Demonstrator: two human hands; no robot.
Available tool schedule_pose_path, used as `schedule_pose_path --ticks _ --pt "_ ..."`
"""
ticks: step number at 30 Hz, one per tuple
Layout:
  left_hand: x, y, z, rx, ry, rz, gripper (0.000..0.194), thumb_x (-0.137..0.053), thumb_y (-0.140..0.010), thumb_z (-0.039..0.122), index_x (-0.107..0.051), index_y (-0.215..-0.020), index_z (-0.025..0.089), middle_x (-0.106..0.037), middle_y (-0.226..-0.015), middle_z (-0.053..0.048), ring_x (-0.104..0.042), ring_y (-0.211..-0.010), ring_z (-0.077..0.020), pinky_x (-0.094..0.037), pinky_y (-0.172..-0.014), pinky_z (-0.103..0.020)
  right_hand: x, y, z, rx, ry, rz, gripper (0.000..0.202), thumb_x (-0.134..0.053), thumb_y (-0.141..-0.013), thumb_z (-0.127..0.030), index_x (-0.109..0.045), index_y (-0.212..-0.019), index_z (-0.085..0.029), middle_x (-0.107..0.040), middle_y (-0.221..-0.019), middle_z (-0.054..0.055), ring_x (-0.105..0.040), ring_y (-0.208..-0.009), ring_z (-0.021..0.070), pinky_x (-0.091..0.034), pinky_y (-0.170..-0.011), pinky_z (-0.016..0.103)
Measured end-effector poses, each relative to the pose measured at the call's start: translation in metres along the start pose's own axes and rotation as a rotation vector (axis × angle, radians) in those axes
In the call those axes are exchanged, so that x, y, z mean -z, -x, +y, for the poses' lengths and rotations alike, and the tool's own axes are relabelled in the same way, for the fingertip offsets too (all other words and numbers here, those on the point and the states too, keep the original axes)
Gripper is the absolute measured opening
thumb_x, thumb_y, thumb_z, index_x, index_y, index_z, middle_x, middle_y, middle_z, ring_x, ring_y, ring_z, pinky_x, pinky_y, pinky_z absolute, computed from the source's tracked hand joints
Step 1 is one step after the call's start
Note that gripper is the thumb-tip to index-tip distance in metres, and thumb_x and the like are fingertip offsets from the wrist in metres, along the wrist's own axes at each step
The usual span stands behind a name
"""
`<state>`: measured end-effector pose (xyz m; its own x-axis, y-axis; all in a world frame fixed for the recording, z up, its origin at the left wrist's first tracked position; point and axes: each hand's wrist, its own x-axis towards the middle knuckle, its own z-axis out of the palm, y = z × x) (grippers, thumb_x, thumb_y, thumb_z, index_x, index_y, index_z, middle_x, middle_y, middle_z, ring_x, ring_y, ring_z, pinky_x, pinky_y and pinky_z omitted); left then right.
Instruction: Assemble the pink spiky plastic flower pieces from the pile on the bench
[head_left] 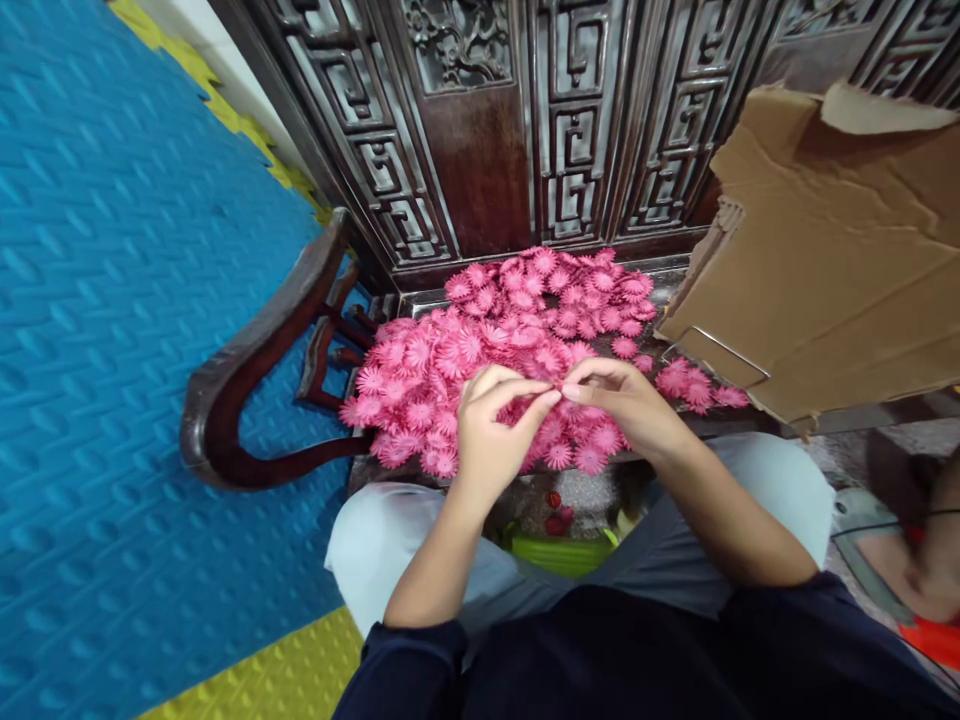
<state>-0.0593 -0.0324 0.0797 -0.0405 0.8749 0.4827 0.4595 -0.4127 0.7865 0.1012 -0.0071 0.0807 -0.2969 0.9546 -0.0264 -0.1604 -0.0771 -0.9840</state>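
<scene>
Both hands meet fingertip to fingertip above a heap of pink paper-like flowers (420, 355) with fringed petals. My left hand (499, 415) is closed in a pinch, thumb against forefinger. Facing it, my right hand (619, 400) pinches at the same spot. A tiny dark reddish bit shows between the fingertips, too small to name. Flowers lie just below and behind the fingers, spread over a dark wooden bench seat. Several more flowers (686, 385) sit to the right of my right hand.
A carved dark wooden backrest (480, 170) rises behind the heap. A curved wooden armrest (217, 400) stands at the left, over blue floor mats (112, 380). Torn cardboard (832, 260) with a wire loop leans at the right. A green container (562, 553) sits between the knees. Part of another person (937, 560) shows at lower right.
</scene>
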Motion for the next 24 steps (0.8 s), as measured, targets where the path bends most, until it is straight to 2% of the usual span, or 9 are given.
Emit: schedule_pose_path --ticks 6,10,18,24 --pt "-0.0059 0.0012 0.0001 0.089 0.111 0.022 0.008 -0.073 -0.068 0.028 -0.071 -0.073 0.022 -0.062 -0.072 0.0 -0.057 -0.07 -0.0129 -0.045 -0.069 -0.028 0.0 0.0017 -0.0036 -0.007 -0.014 -0.047 0.011 -0.075 -0.064 -0.029 -0.067 -0.064 -0.021 -0.06 -0.062 -0.004 -0.051 -0.062 0.0091 -0.042 -0.069 0.028" --pt "-0.0041 0.0 -0.0007 0.128 0.216 -0.029 0.006 -0.071 -0.069 0.025 -0.068 -0.067 0.02 -0.06 -0.068 0.001 -0.055 -0.066 -0.011 -0.044 -0.064 -0.025 0.0009 0.0027 -0.0052 0.003 -0.005 -0.081 0.008 -0.074 -0.065 -0.025 -0.068 -0.064 -0.021 -0.061 -0.063 -0.004 -0.051 -0.062 0.0087 -0.042 -0.068 0.028" --pt "-0.0042 0.0022 0.0023 0.015 0.061 -0.103 0.007 -0.06 -0.08 0.023 -0.061 -0.075 0.018 -0.058 -0.077 0.0 -0.054 -0.072 -0.0108 -0.044 -0.068 -0.024 0.0012 0.0024 -0.0042 0.008 0.001 -0.084 0.012 -0.077 -0.061 -0.027 -0.068 -0.063 -0.02 -0.061 -0.062 -0.003 -0.052 -0.061 0.0092 -0.043 -0.066 0.028" --pt "-0.0021 0.0046 0.0037 -0.017 0.054 -0.121 0.009 -0.056 -0.083 0.023 -0.057 -0.076 0.018 -0.055 -0.077 0.0 -0.052 -0.075 -0.0113 -0.042 -0.069 -0.024 0.0023 0.0046 -0.0032 0.085 0.081 -0.071 0.01 -0.078 -0.061 -0.026 -0.07 -0.065 -0.02 -0.061 -0.065 -0.002 -0.053 -0.063 0.0099 -0.042 -0.067 0.028"
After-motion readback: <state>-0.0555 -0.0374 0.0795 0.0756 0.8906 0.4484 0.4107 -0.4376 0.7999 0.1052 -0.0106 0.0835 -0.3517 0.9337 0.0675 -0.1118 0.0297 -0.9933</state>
